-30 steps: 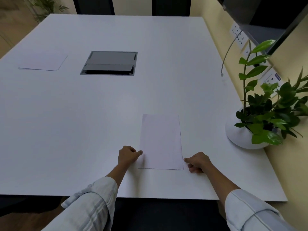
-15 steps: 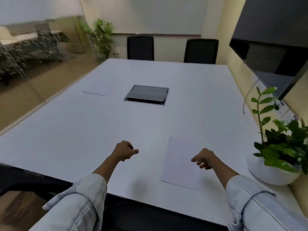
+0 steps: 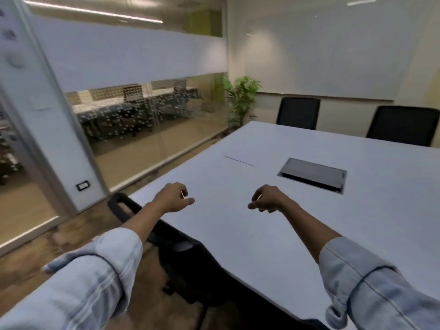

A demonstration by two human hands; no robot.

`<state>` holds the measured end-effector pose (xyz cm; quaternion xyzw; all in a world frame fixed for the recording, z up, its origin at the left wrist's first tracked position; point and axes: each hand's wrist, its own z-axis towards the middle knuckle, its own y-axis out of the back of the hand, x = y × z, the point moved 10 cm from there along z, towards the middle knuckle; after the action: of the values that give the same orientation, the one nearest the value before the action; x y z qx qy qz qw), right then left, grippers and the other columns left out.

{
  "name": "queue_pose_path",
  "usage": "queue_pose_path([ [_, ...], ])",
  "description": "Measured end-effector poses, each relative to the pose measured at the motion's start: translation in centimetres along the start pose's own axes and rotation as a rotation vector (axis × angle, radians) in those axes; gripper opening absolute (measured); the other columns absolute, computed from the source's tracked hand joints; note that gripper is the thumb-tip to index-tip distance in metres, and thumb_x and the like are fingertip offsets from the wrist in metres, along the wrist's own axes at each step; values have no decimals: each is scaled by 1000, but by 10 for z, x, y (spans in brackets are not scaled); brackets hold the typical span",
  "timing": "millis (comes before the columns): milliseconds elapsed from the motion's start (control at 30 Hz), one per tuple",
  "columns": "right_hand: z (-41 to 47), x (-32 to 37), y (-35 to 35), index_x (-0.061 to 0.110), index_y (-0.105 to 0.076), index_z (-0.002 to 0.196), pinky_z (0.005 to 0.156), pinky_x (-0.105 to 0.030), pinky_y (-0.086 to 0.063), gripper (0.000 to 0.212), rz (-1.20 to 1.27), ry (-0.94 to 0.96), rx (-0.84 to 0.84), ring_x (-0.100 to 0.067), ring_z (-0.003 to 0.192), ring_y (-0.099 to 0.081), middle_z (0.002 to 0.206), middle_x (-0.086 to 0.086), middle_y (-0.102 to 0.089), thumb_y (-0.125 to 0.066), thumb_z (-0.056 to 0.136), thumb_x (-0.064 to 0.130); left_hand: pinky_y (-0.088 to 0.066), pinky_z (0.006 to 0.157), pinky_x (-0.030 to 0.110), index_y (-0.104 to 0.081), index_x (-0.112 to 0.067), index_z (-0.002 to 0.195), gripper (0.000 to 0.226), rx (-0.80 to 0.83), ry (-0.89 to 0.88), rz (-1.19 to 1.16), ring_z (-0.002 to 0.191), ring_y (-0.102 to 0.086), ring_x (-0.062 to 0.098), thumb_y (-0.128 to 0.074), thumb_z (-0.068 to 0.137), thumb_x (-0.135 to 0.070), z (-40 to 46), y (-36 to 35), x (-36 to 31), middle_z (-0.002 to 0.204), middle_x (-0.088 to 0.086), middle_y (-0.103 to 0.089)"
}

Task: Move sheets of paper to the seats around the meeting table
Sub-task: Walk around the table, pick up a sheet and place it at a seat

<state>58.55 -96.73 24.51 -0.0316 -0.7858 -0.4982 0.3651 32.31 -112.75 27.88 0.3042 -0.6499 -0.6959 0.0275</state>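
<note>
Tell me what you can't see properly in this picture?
- Head view: the sheet of paper on the table is too faint; only one edge shows.
- The right side of the table is cut off by the frame.
- Left hand and right hand: curled fingers hide the palms.
- Rooms behind the glass wall are blurred.

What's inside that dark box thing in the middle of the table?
The box is sunk into the white table. Only its flat grey lid and a dark slot along the near edge show. The lid covers whatever is inside, so that cannot be seen.
</note>
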Motion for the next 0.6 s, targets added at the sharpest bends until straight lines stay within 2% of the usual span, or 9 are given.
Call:
queue_pose_path([
  [33, 2, 8, 0, 15, -71, 104, 75, -32, -61, 36, -45, 25, -15, -19, 90, -73, 98, -8, -75, -80, 76, 36, -51, 79, 36, -64, -18, 99, 39, -18, -22, 10, 89, -60, 19, -66, 82, -53, 4, 5, -2, 91, -4, -65],
  [100, 25, 86, -49, 18, -72, 106, 82, -34, -59, 39, -125, 114, -8, -20, 97, -68, 106, -5, -72, -79, 74, 40, -48, 74, 33, -65, -15, 100, 37, -58, -4, 47, 87, -61, 20, -67, 84, -48, -3, 53, 57, 92, 0, -67],
  [200, 49, 163, -101, 20, -72, 105, 89, -38, -57, 38, -246, 211, 16, -21, 104, -63, 111, -3, -69, -79, 74, 42, -43, 71, 29, -66, -8, 102, 35, -134, -3, 35, 89, -64, 23, -68, 87, -40, -3, 92, 109, 93, 6, -69],
  [233, 49, 165, -107, 21, -71, 103, 88, -38, -57, 37, -266, 207, 36, -21, 102, -64, 111, -3, -69, -78, 74, 42, -42, 70, 28, -67, -8, 103, 36, -133, -21, 18, 89, -64, 23, -67, 87, -40, -3, 88, 108, 94, 7, -69],
  [300, 79, 224, -147, 20, -71, 103, 86, -38, -57, 35, -316, 258, 48, -22, 99, -65, 112, -3, -68, -78, 75, 41, -45, 72, 28, -67, -9, 105, 37, -147, -5, -12, 89, -63, 21, -66, 87, -42, 4, 108, 164, 97, 6, -68],
  [333, 80, 226, -146, 20, -71, 104, 85, -37, -57, 35, -341, 262, 48, -22, 100, -65, 112, -3, -67, -78, 76, 40, -47, 74, 29, -66, -10, 106, 37, -165, -24, -32, 89, -62, 20, -65, 88, -42, 4, 107, 162, 99, 6, -67],
  [400, 119, 276, -183, 20, -71, 107, 81, -34, -54, 36, -385, 287, 54, -23, 103, -63, 114, -4, -65, -76, 77, 40, -52, 79, 34, -65, -13, 108, 38, -173, -23, -42, 90, -61, 19, -63, 87, -45, 24, 120, 217, 101, 5, -66],
  [433, 121, 278, -179, 21, -70, 109, 80, -34, -53, 37, -410, 285, 54, -23, 104, -63, 115, -4, -64, -76, 78, 40, -53, 81, 36, -65, -14, 108, 39, -190, -38, -49, 91, -61, 19, -61, 87, -47, 25, 122, 213, 103, 4, -65],
  [600, 235, 355, -251, 21, -69, 113, 78, -33, -49, 38, -494, 265, 42, -26, 107, -62, 121, -5, -60, -74, 81, 41, -53, 84, 39, -62, -15, 116, 44, -223, -76, -6, 98, -60, 21, -57, 90, -49, 106, 145, 319, 113, 4, -64],
])
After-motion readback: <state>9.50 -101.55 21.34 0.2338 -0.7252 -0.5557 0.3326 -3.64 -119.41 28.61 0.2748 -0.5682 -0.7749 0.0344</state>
